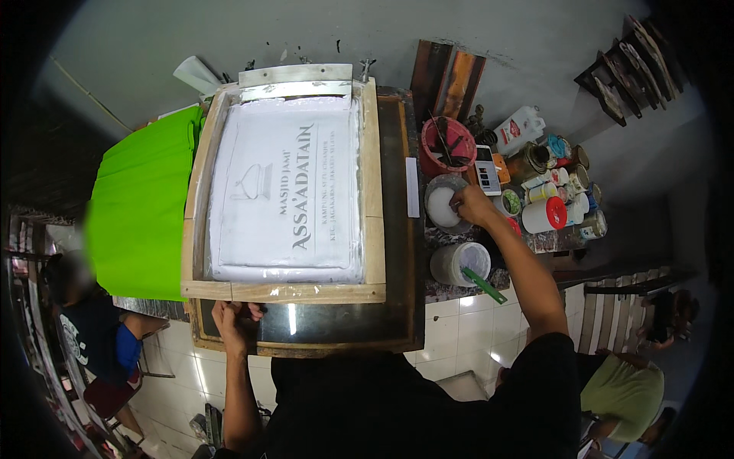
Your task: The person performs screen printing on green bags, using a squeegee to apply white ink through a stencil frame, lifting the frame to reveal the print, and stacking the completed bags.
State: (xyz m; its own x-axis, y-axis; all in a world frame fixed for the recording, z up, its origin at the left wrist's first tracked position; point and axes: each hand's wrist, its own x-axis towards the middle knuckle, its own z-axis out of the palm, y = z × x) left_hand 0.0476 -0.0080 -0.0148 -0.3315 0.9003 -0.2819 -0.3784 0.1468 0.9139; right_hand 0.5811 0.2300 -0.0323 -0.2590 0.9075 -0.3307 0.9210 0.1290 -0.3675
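A wooden-framed printing screen [375, 252] lies before me, its mesh smeared with white and showing dark lettering and a drawing. My left hand [235, 315] is at the screen's near edge, fingers curled against the wooden bar and partly hidden beneath it. To the right, my right hand [468, 205] reaches down into a clear bowl [442, 223] of something white. Its fingers are bent together, with their tips hidden, so what they hold is unclear. A metal hinge bar [294, 76] crosses the screen's far end. Under the screen is a dark, glossy board [336, 321].
Bright green fabric [141, 206] is stacked at left. On the right stand a white tub [449, 266] with a green-handled tool [485, 287], a pink bucket [440, 157], a phone [487, 170], a white jug [521, 128] and several paint cans. Other people are at both sides.
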